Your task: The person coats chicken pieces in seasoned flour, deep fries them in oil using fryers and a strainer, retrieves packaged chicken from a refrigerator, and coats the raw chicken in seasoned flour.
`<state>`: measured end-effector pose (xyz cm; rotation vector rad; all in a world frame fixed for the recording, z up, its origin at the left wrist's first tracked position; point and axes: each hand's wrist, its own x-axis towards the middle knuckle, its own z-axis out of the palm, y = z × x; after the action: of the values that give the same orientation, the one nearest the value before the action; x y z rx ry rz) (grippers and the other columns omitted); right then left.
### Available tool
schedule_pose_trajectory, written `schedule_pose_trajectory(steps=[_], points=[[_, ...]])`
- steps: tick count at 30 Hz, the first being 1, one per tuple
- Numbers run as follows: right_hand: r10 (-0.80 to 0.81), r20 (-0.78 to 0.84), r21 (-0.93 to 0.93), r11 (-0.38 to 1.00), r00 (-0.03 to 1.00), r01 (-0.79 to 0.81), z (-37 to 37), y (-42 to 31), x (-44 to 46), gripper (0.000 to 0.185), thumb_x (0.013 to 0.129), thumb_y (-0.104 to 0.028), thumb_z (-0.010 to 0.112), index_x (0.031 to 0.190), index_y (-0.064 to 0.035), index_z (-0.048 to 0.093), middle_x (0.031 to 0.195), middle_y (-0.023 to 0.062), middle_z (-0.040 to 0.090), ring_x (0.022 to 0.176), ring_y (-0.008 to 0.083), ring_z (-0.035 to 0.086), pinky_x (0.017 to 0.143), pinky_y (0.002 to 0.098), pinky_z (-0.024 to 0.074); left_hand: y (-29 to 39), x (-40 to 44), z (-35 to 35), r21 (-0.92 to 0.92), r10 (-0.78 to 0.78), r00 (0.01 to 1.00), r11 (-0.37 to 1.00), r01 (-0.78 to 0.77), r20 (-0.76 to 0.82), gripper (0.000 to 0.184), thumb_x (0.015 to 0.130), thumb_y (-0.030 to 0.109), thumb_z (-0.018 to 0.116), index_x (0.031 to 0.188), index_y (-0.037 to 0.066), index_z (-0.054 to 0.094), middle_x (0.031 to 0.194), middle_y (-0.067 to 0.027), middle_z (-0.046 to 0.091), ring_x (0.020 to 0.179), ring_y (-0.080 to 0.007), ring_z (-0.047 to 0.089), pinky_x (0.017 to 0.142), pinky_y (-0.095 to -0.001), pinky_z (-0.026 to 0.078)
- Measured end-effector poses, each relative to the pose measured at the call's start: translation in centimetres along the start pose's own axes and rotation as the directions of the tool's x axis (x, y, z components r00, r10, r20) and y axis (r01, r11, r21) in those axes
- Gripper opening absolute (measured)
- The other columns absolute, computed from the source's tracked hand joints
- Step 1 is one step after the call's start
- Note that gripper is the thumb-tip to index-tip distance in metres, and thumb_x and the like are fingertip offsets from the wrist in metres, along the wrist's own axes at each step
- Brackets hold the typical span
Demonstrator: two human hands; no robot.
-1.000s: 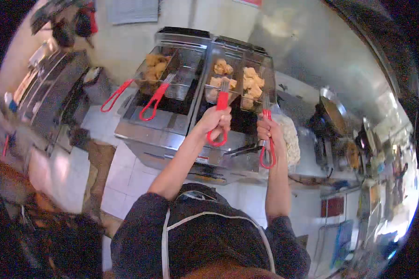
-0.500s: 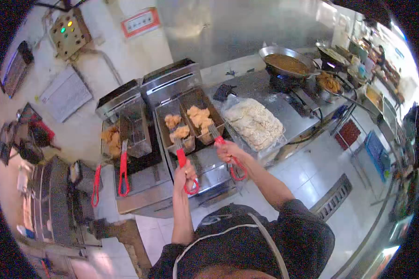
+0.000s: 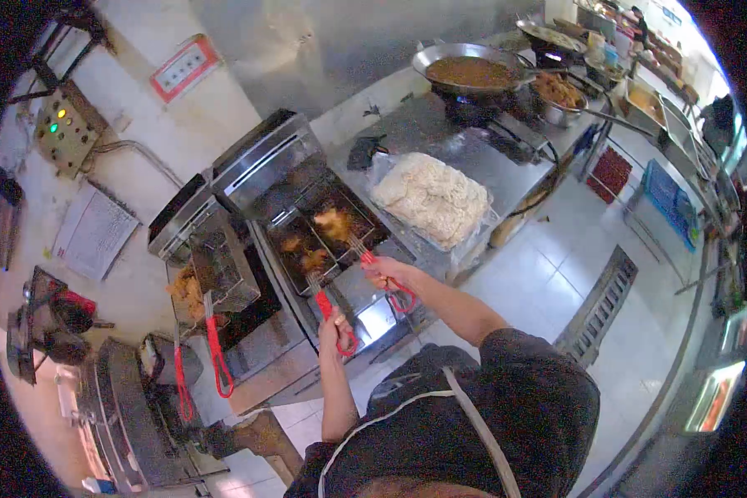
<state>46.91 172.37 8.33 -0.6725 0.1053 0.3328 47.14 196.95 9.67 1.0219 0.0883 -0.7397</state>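
My left hand (image 3: pixel 334 330) is closed round the red handle (image 3: pixel 323 304) of one fryer basket. My right hand (image 3: pixel 388 273) grips the red handle (image 3: pixel 403 300) of the basket beside it. Both baskets sit down in the dark oil of the right fryer (image 3: pixel 267 168), with browned food pieces (image 3: pixel 334 224) partly under the surface. In the left fryer (image 3: pixel 178 217), two more red-handled baskets (image 3: pixel 217 353) rest raised, the outer one holding golden fried food (image 3: pixel 187 292).
A plastic bag of pale floury food (image 3: pixel 432 199) lies on the metal counter right of the fryers. Beyond it stand a wok of brown liquid (image 3: pixel 471 73) and a bowl of fried food (image 3: pixel 559 90). A control box (image 3: pixel 68 129) hangs on the wall.
Both held baskets have gone down into the oil, and their food has sunk with them. My hands still grip the handles. The view has swung to the right.
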Motion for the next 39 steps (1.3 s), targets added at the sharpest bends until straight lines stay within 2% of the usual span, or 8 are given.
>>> schedule_pose_trajectory(steps=[9, 11, 12, 14, 17, 23, 26, 39], points=[[0.076, -0.378, -0.562, 0.773, 0.923, -0.294, -1.1, -0.3, -2.9, 0.019, 0.087, -0.023, 0.056, 0.099, -0.0097, 0.050, 0.066, 0.0051, 0.054, 0.046, 0.0116, 0.048, 0.040, 0.0265, 0.0401, 1.9, -4.9, 1.0, 0.360, 0.066, 0.973, 0.933, 0.018, -0.222, 0.021, 0.085, 0.022, 0.061, 0.093, 0.005, 0.054, 0.066, -0.0020, 0.054, 0.050, -0.0112, 0.051, 0.042, -0.0233, 0.040], [-0.702, -0.023, -0.993, -0.067, 0.712, -0.099, -1.1, -0.2, -5.5, 0.026, 0.087, -0.024, 0.056, 0.108, -0.0081, 0.053, 0.079, 0.0068, 0.061, 0.059, 0.0128, 0.057, 0.051, 0.0268, 0.0467, 1.7, -5.3, -1.0, 0.468, 0.539, 0.818, 0.787, -0.403, -0.202, 0.026, 0.081, 0.012, 0.065, 0.102, 0.002, 0.054, 0.079, -0.0039, 0.058, 0.064, -0.0096, 0.053, 0.054, -0.0212, 0.044], [-0.716, -0.057, -0.990, -0.049, 0.695, -0.132, -0.1, -0.3, -7.9, 0.026, 0.087, -0.024, 0.056, 0.108, -0.0081, 0.053, 0.079, 0.0068, 0.061, 0.059, 0.0128, 0.057, 0.051, 0.0268, 0.0467, 2.7, -6.0, -1.1, 0.422, 0.493, 0.847, 0.823, -0.380, -0.200, 0.029, 0.079, 0.008, 0.066, 0.105, 0.002, 0.054, 0.083, -0.0044, 0.058, 0.069, -0.0093, 0.053, 0.059, -0.0209, 0.044], [-0.474, -0.433, -0.678, 0.732, 0.767, 0.070, 1.8, -2.5, -14.2, 0.030, 0.087, -0.023, 0.056, 0.111, -0.0059, 0.054, 0.089, 0.0072, 0.063, 0.072, 0.0142, 0.061, 0.060, 0.0252, 0.0496, 4.9, -8.1, 1.2, 0.348, 0.424, 0.895, 0.867, -0.356, -0.141, 0.028, 0.078, 0.004, 0.066, 0.104, 0.002, 0.056, 0.086, -0.0049, 0.058, 0.074, -0.0092, 0.052, 0.065, -0.0214, 0.044], [-0.357, -0.640, -0.524, 0.851, 0.680, -0.046, -0.2, -1.6, -23.2, 0.031, 0.084, -0.015, 0.058, 0.112, -0.0029, 0.053, 0.092, 0.0096, 0.063, 0.074, 0.0159, 0.063, 0.064, 0.0290, 0.0530, 5.3, -9.1, 5.2, 0.335, 0.384, 0.915, 0.851, -0.404, 0.127, 0.020, 0.077, 0.004, 0.066, 0.095, 0.003, 0.057, 0.085, -0.0047, 0.057, 0.072, -0.0097, 0.052, 0.066, -0.0233, 0.045], [-0.410, -0.698, -0.133, 0.880, 0.588, 0.456, -12.6, 5.2, -38.7, 0.036, 0.081, -0.009, 0.061, 0.114, -0.0010, 0.050, 0.092, 0.0174, 0.062, 0.076, 0.0237, 0.065, 0.063, 0.0320, 0.0543, -3.5, -8.1, 23.8, 0.109, 0.306, 0.864, 0.920, -0.377, 0.399, 0.012, 0.075, 0.002, 0.067, 0.082, 0.005, 0.057, 0.077, -0.0036, 0.058, 0.057, -0.0118, 0.051, 0.055, -0.0251, 0.045], [-0.300, -0.872, -0.261, 0.953, 0.386, 0.151, -12.4, 3.2, -45.1, 0.038, 0.084, -0.018, 0.060, 0.117, -0.0013, 0.049, 0.090, 0.0148, 0.063, 0.074, 0.0202, 0.064, 0.063, 0.0301, 0.0526, -12.8, -5.3, 33.9, 0.071, 0.171, 0.871, 0.971, -0.228, 0.461, 0.011, 0.076, 0.005, 0.068, 0.083, 0.005, 0.060, 0.069, -0.0035, 0.058, 0.052, -0.0106, 0.050, 0.048, -0.0232, 0.042], [-0.381, -0.924, -0.288, 0.765, 0.043, 0.576, -22.3, -7.9, -66.7, 0.034, 0.087, -0.001, 0.046, 0.120, 0.0035, 0.044, 0.096, 0.0191, 0.061, 0.077, 0.0255, 0.065, 0.074, 0.0326, 0.0529, -38.1, 5.1, 51.7, 0.749, -0.308, 0.781, 0.597, -0.286, 0.543, 0.011, 0.078, 0.012, 0.067, 0.083, 0.002, 0.066, 0.060, -0.0002, 0.059, 0.046, -0.0031, 0.045, 0.040, -0.0188, 0.035]])
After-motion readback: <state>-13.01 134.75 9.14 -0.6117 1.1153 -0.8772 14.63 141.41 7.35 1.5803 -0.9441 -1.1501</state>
